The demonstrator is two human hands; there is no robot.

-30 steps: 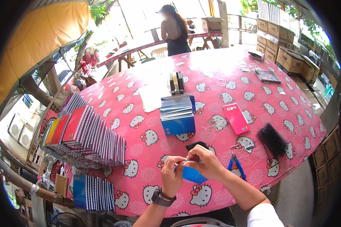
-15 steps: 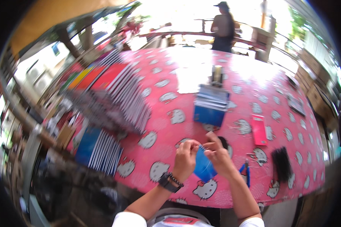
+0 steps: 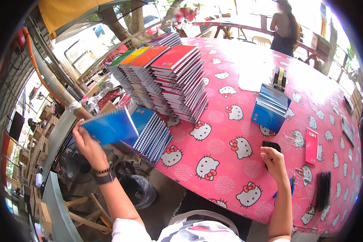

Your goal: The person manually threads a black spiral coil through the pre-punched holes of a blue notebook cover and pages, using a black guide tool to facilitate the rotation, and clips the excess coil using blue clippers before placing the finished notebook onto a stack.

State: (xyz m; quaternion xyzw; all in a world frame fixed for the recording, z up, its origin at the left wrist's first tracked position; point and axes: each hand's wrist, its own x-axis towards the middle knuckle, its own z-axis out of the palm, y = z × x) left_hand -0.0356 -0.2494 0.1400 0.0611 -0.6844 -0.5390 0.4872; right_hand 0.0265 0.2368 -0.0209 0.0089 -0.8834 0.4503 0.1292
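Note:
My left hand (image 3: 88,147) grips a blue spiral notebook (image 3: 111,125) by its left side, out past the table's left edge. The notebook is held tilted, just left of a stack of blue spiral notebooks (image 3: 149,131) at the table's corner. Over the table's right part, my right hand (image 3: 275,163) hovers with loosely bent fingers and nothing visible in them. Beside its fingertips lies a dark object (image 3: 272,145), partly covered by the hand. Blue-handled pliers (image 3: 292,184) lie by my right wrist, partly hidden by the forearm.
Tall stacks of red, orange, yellow and green notebooks (image 3: 175,60) stand behind the blue stack. Further right are a pile of blue booklets (image 3: 272,107), a tape dispenser (image 3: 279,78), a pink card (image 3: 311,146) and black spiral coils (image 3: 323,189). Another person (image 3: 284,30) stands far back.
My hands were together over a blue notebook at the table's front. Now the left hand has carried a blue notebook far left, and the right hand is apart. The view has turned left.

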